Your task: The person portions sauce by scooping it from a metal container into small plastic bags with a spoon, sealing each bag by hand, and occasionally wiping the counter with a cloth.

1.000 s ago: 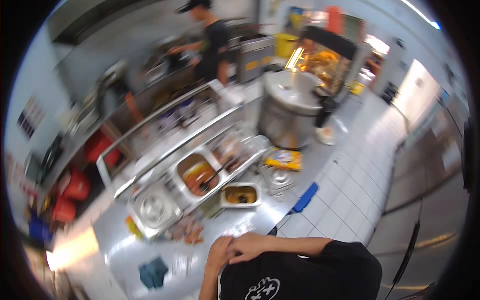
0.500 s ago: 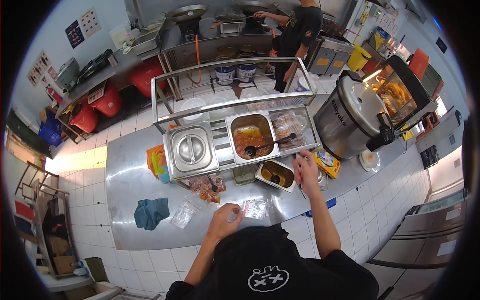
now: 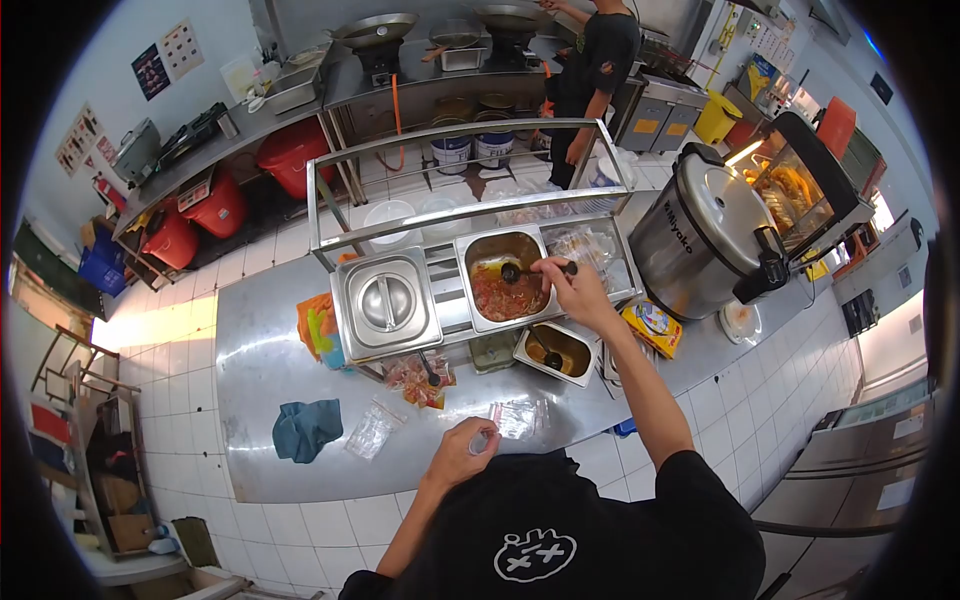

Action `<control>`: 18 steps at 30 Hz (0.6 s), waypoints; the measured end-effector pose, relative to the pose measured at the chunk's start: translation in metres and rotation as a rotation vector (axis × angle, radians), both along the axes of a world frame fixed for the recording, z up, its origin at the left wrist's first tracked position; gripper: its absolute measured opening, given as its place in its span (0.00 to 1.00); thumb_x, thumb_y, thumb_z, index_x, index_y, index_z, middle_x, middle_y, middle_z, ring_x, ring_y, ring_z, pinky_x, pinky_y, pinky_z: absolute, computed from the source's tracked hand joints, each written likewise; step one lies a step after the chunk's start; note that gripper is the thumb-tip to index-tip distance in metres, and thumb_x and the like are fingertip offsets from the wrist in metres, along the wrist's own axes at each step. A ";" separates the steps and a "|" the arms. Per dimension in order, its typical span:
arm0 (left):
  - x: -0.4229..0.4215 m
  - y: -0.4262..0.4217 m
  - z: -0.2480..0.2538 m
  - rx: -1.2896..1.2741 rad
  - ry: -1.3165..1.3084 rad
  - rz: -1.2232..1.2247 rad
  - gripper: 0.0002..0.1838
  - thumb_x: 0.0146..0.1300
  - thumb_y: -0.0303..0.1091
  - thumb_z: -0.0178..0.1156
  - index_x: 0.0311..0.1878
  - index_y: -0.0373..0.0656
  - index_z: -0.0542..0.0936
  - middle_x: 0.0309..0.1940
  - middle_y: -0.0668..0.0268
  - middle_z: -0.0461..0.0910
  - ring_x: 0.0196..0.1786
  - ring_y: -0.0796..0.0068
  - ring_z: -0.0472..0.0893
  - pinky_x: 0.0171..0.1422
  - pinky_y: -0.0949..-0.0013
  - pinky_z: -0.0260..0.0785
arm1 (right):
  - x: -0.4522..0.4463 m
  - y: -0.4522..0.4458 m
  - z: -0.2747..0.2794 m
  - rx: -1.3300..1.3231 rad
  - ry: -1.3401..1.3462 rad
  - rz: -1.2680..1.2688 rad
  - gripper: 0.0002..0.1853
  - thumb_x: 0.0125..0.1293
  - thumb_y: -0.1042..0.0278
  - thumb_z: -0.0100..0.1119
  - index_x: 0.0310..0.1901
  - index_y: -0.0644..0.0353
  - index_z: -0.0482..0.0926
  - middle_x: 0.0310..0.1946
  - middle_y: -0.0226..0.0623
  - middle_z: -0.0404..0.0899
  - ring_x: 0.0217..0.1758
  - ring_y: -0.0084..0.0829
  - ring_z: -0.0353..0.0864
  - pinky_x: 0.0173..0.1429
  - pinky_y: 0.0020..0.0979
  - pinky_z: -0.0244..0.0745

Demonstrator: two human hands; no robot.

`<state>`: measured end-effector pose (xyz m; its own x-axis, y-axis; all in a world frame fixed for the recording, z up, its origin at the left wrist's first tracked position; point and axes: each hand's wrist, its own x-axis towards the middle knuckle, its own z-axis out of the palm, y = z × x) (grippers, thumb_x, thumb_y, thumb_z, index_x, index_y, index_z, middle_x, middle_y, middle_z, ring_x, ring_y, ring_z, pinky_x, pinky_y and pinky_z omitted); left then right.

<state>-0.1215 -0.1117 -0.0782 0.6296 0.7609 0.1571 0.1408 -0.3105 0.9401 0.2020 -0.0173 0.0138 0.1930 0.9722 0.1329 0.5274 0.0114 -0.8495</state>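
Observation:
My right hand [image 3: 578, 290] is closed on the handle of a black ladle [image 3: 513, 272], whose bowl is in a steel pan [image 3: 492, 303] of reddish-orange food. Close to my body, my left hand [image 3: 464, 452] is curled around a small clear bag, its mouth facing up. Clear plastic bags [image 3: 518, 418] lie on the steel table just beyond it. Left of the pan is a lidded steel container [image 3: 385, 303]. A smaller pan [image 3: 557, 353] with brown liquid and a black ladle stands below the rack. Filled packets [image 3: 420, 380] lie under the lidded container.
A teal cloth [image 3: 306, 431] and more clear bags [image 3: 375, 428] lie on the table [image 3: 250, 370]. At right stand a large steel cooker [image 3: 690, 235] and a yellow packet [image 3: 650, 328]. A metal frame [image 3: 465, 232] rises behind the pans. Another person [image 3: 597, 75] stands near the stoves.
My hands, together a second ago, are apart. My right hand has moved up and left from beside the rack and taken hold of the ladle in the pan. The view has swung and sharpened.

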 end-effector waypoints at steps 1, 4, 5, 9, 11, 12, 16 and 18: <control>0.000 -0.001 -0.002 -0.011 0.003 0.001 0.10 0.60 0.23 0.68 0.44 0.37 0.82 0.38 0.57 0.85 0.42 0.61 0.86 0.50 0.64 0.78 | 0.004 0.008 -0.006 0.047 -0.012 0.023 0.15 0.80 0.60 0.53 0.52 0.61 0.85 0.28 0.31 0.83 0.29 0.23 0.79 0.36 0.29 0.73; -0.001 -0.001 -0.001 -0.016 0.015 -0.005 0.10 0.60 0.23 0.68 0.44 0.37 0.82 0.38 0.57 0.85 0.42 0.61 0.86 0.50 0.64 0.78 | 0.008 0.027 -0.017 0.049 0.025 0.097 0.16 0.80 0.60 0.54 0.56 0.60 0.85 0.30 0.30 0.85 0.24 0.21 0.77 0.32 0.27 0.72; -0.001 -0.001 0.001 -0.014 0.021 -0.007 0.10 0.60 0.23 0.68 0.44 0.37 0.82 0.38 0.58 0.85 0.42 0.61 0.86 0.50 0.64 0.78 | 0.007 0.030 -0.015 -0.044 0.088 0.128 0.16 0.80 0.59 0.54 0.57 0.60 0.85 0.31 0.29 0.85 0.22 0.20 0.75 0.30 0.27 0.71; -0.004 0.006 0.003 0.017 0.024 -0.018 0.10 0.60 0.23 0.67 0.44 0.37 0.82 0.38 0.57 0.85 0.41 0.61 0.86 0.50 0.64 0.78 | 0.003 0.048 -0.020 -0.160 0.233 0.239 0.18 0.80 0.58 0.55 0.56 0.62 0.85 0.31 0.28 0.86 0.16 0.18 0.71 0.23 0.25 0.67; -0.006 0.009 0.003 0.018 0.025 -0.016 0.09 0.60 0.23 0.67 0.44 0.37 0.82 0.38 0.57 0.85 0.41 0.61 0.86 0.50 0.64 0.77 | 0.013 0.055 -0.019 -0.210 0.239 0.301 0.18 0.80 0.58 0.55 0.54 0.63 0.86 0.30 0.28 0.85 0.16 0.17 0.71 0.23 0.24 0.66; -0.006 0.010 0.004 0.023 0.025 -0.006 0.09 0.60 0.23 0.67 0.44 0.36 0.82 0.38 0.57 0.85 0.41 0.61 0.86 0.50 0.64 0.77 | 0.018 0.057 -0.018 -0.235 0.240 0.332 0.18 0.80 0.58 0.55 0.53 0.64 0.86 0.30 0.28 0.85 0.17 0.16 0.71 0.23 0.23 0.66; -0.009 0.013 0.005 -0.009 0.039 0.017 0.08 0.62 0.25 0.67 0.43 0.36 0.82 0.38 0.57 0.85 0.42 0.63 0.86 0.51 0.65 0.76 | 0.027 0.056 -0.015 -0.283 0.221 0.362 0.19 0.81 0.58 0.52 0.49 0.65 0.86 0.26 0.28 0.82 0.15 0.16 0.69 0.22 0.23 0.63; -0.008 0.012 0.004 -0.027 0.041 0.020 0.07 0.63 0.26 0.67 0.43 0.36 0.82 0.38 0.57 0.85 0.43 0.63 0.86 0.52 0.66 0.76 | 0.025 0.051 -0.019 -0.287 0.215 0.365 0.20 0.82 0.58 0.50 0.47 0.66 0.86 0.24 0.28 0.81 0.15 0.16 0.68 0.21 0.23 0.63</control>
